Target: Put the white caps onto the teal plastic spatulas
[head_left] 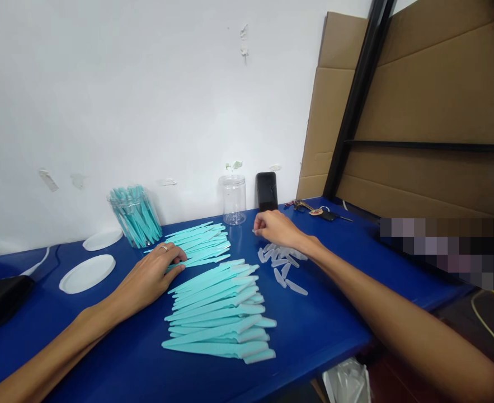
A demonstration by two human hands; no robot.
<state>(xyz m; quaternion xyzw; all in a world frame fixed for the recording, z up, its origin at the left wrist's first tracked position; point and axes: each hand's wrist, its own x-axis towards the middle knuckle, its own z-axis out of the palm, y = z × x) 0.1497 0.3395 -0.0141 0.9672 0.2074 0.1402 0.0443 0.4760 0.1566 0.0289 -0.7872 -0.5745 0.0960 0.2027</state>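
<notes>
My left hand point(163, 266) lies over the back pile of turquoise eyebrow razors point(202, 240), touching it. Its thumb is apart from the bent fingers, and no razor is clearly gripped. In front is a second row of turquoise razors point(217, 310), with translucent covers on their blade ends. Just behind a scatter of small clear blade caps point(280, 257), my right hand point(274, 225) hovers with thumb and fingers pinched together. What the pinch holds, if anything, is too small to make out. The right wrist partly hides the caps.
A clear jar full of razors point(135, 215) leans at the back left, near two white lids point(88, 274). An empty clear jar point(234, 201), a phone point(267, 191) and keys point(326, 214) stand or lie along the back. Cardboard point(431, 106) borders the blue table's right side.
</notes>
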